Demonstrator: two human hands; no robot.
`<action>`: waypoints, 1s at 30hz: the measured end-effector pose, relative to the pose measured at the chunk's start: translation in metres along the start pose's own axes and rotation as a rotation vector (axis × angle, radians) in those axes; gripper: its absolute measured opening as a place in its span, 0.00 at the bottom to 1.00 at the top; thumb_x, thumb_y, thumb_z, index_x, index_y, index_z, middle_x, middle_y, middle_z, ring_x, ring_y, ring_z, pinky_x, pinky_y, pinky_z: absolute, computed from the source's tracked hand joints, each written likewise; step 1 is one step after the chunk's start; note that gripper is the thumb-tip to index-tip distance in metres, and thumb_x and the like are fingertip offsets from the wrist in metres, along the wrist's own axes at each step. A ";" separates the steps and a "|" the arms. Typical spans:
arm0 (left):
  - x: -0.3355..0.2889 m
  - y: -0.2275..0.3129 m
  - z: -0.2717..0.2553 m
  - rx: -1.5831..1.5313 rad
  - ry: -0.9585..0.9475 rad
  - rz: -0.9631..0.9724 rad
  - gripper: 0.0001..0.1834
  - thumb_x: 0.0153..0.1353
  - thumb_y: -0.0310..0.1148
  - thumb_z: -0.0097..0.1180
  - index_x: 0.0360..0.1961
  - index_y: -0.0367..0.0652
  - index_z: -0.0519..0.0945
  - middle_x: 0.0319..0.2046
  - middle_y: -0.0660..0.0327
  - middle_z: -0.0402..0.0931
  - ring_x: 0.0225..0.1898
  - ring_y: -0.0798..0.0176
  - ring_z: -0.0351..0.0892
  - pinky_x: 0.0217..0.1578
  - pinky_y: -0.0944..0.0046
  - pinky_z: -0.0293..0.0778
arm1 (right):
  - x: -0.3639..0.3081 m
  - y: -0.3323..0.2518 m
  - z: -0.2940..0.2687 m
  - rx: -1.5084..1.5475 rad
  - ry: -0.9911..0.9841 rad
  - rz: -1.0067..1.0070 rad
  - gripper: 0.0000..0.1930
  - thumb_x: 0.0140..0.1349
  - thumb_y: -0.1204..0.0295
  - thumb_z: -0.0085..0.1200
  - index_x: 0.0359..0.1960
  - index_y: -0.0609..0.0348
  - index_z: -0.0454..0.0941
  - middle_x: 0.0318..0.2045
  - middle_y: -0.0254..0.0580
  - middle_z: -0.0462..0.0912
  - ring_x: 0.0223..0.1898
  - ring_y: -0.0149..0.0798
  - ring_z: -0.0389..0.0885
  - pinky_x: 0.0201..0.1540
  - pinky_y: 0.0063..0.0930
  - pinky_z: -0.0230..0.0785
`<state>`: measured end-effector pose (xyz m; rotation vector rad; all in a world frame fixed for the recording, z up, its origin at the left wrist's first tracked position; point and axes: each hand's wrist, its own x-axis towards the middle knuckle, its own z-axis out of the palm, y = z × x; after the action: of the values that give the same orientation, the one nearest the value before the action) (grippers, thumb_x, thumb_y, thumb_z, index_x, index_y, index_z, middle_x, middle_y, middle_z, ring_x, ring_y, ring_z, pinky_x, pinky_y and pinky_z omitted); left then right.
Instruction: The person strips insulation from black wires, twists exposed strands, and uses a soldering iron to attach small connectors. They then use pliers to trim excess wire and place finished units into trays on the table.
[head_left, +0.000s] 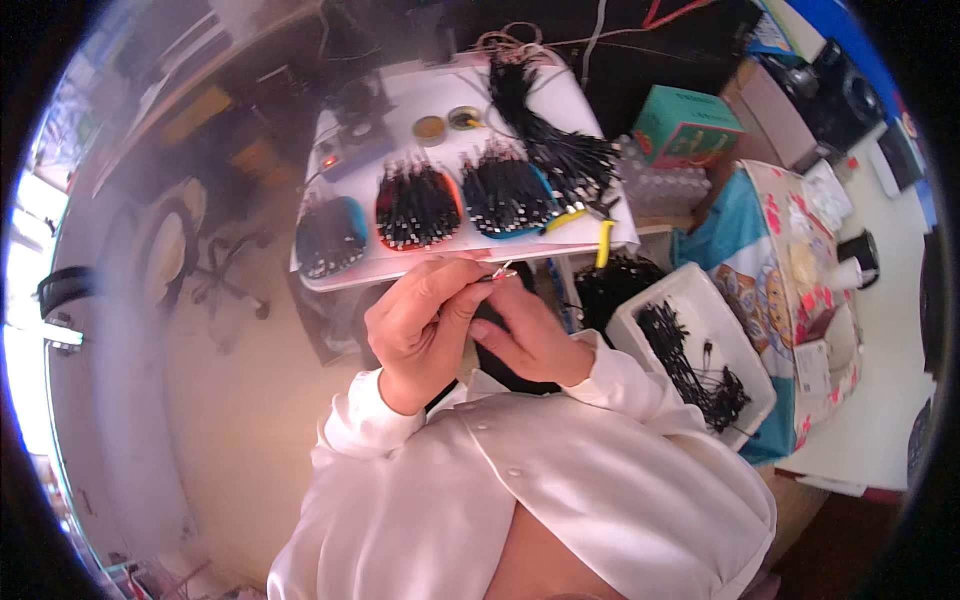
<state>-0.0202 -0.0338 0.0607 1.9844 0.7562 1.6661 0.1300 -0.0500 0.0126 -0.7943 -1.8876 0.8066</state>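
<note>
In front of my chest, close to the near edge of the white table (400, 262), both hands meet at the fingertips. Thumb and forefinger of my left hand (415, 318) pinch a small silvery metal connector (504, 271) with a trace of red at it. My right hand (530, 338) is closed beside it, its fingertips against the same piece; its grip is partly hidden. Just beyond the hands stand an orange-rimmed tray (459, 222) and a blue tray (549, 196), each full of black cables with silvery ends. Another blue tray (360, 216) of such cables lies farther left.
A bundle of black cables (540, 140) spreads over the table's right side, near a yellow-handled tool (605, 243). Behind the trays sit two small round tins (430, 129) and a device with a red light (345, 145). At right are a white bin (752, 400) and a green box (690, 120).
</note>
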 end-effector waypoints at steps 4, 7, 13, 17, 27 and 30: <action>-0.010 0.015 0.032 -0.367 -0.166 -0.232 0.12 0.56 0.19 0.62 0.42 0.31 0.79 0.38 0.56 0.82 0.38 0.65 0.80 0.41 0.69 0.74 | -0.029 -0.009 -0.003 0.039 0.193 0.054 0.16 0.68 0.69 0.47 0.54 0.65 0.68 0.48 0.58 0.75 0.48 0.59 0.73 0.54 0.42 0.65; -0.013 0.015 0.047 -0.667 -0.298 -0.331 0.35 0.58 0.25 0.63 0.65 0.32 0.62 0.62 0.50 0.66 0.63 0.59 0.66 0.60 0.61 0.64 | -0.066 -0.017 -0.044 0.232 0.335 0.323 0.11 0.72 0.69 0.42 0.45 0.62 0.73 0.37 0.43 0.79 0.37 0.35 0.78 0.42 0.29 0.71; -0.026 -0.028 0.037 -0.437 -0.423 -0.560 0.26 0.65 0.30 0.55 0.63 0.33 0.65 0.61 0.52 0.67 0.62 0.59 0.67 0.59 0.60 0.65 | -0.164 -0.080 -0.190 0.005 0.859 0.248 0.13 0.74 0.67 0.39 0.43 0.65 0.73 0.31 0.33 0.74 0.32 0.26 0.69 0.40 0.21 0.65; -0.053 -0.064 0.029 -0.233 -0.504 -0.759 0.18 0.64 0.24 0.53 0.55 0.32 0.74 0.51 0.55 0.77 0.53 0.63 0.75 0.54 0.65 0.69 | -0.219 -0.073 -0.223 -0.371 0.635 0.672 0.13 0.74 0.67 0.38 0.41 0.64 0.72 0.28 0.35 0.74 0.32 0.28 0.70 0.38 0.24 0.64; -0.079 -0.092 -0.016 0.020 -0.388 -0.841 0.13 0.63 0.24 0.54 0.48 0.32 0.79 0.44 0.57 0.80 0.44 0.67 0.78 0.47 0.69 0.73 | -0.321 0.199 -0.158 -1.174 0.023 1.301 0.08 0.59 0.75 0.46 0.32 0.65 0.78 0.36 0.59 0.81 0.40 0.56 0.81 0.43 0.45 0.74; -0.068 -0.103 -0.049 0.268 -0.287 -0.752 0.12 0.61 0.24 0.56 0.46 0.37 0.80 0.38 0.57 0.81 0.33 0.69 0.76 0.36 0.68 0.73 | -0.301 0.202 -0.146 -1.212 -0.080 1.338 0.11 0.59 0.64 0.54 0.30 0.61 0.77 0.31 0.55 0.82 0.38 0.54 0.81 0.44 0.46 0.74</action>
<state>-0.0903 -0.0016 -0.0468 1.7140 1.4374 0.8571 0.4162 -0.1397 -0.2378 -2.9380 -1.5973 0.2500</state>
